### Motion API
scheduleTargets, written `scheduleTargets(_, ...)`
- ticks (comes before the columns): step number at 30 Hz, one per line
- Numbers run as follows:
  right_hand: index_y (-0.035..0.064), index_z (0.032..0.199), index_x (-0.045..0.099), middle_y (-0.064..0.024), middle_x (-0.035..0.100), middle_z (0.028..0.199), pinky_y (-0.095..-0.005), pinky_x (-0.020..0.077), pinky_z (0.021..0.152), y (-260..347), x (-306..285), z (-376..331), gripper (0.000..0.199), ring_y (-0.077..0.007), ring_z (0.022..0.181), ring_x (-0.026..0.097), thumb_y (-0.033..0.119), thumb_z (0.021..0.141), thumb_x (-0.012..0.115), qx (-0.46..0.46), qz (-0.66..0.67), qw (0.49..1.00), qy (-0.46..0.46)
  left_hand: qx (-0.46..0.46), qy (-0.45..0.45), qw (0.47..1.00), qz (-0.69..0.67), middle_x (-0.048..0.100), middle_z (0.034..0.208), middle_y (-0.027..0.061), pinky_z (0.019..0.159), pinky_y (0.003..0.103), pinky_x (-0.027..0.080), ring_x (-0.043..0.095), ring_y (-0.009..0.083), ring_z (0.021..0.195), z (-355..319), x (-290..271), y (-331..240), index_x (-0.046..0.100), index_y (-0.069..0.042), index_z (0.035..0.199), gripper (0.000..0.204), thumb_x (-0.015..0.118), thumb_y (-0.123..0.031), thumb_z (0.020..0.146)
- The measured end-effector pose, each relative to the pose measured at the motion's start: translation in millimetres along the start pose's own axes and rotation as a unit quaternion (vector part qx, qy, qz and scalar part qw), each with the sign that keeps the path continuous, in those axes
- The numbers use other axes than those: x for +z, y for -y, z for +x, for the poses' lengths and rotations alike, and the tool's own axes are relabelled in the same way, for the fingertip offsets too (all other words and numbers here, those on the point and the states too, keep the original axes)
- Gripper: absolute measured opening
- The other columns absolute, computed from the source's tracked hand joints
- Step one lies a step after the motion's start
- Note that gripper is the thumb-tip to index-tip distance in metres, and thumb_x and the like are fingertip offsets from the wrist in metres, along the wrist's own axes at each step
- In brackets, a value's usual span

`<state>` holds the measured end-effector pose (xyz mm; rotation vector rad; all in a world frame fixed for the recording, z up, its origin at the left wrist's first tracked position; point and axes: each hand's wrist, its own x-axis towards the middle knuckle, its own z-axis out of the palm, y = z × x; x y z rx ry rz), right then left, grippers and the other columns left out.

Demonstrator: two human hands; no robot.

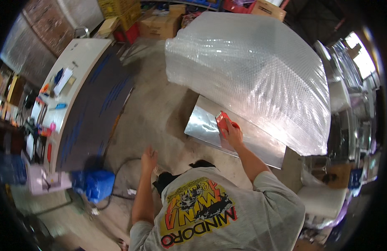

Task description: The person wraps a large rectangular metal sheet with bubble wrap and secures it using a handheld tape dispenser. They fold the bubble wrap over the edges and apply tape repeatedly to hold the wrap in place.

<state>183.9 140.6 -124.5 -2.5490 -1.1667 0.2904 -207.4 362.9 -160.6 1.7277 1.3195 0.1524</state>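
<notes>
My right hand (234, 134) is closed around a red tape dispenser (222, 121), its pale end facing away from me. It is above a shiny metal sheet (206, 119), which shows a red reflection of it. Just beyond, a large bulky item in clear bubble wrap (252, 62) covers part of the sheet; what lies inside the wrap is hidden. My left hand (148, 160) hangs over the floor to the left, away from the sheet. Its fingers look loosely apart, and nothing shows in them.
On the left stands a long white-topped counter (82, 54) with a dark front and small tools on it. A blue plastic container (99, 186) and a dark cable sit near its end. Cardboard boxes (159, 27) are at the back; wrapped goods (342, 94) are stacked along the right.
</notes>
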Motion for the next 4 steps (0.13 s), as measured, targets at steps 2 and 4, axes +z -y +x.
scheduleTargets(2, 0.0248, 0.154, 0.036, -0.021, 0.067, 0.12, -0.0525, 0.0526, 0.087, 25, 6, 0, 0.073, -0.041, 0.101, 0.067, 0.036, 0.09, 0.07, 0.113, 0.033, 0.993, 0.003, 0.105, 0.005, 0.994, 0.021, 0.056, 0.14, 0.0292, 0.107, 0.047, 0.044, 0.055, 0.0399, 0.131, 53, -43, -59, 0.049, 0.001, 0.145, 0.059, 0.065, -0.024, 0.095)
scheduleTargets(4, 0.0256, 0.155, 0.035, -0.021, 0.067, 0.121, -0.0527, 0.0523, 0.089, 51, 21, -13, 0.075, -0.0409, 0.103, 0.067, 0.037, 0.09, 0.07, 0.197, 0.064, 0.978, 0.002, 0.211, 0.04, 0.974, 0.075, 0.048, 0.149, 0.0267, 0.109, 0.048, 0.042, 0.047, 0.0431, 0.137, 103, -81, -128, 0.046, -0.005, 0.15, 0.064, 0.068, -0.028, 0.095)
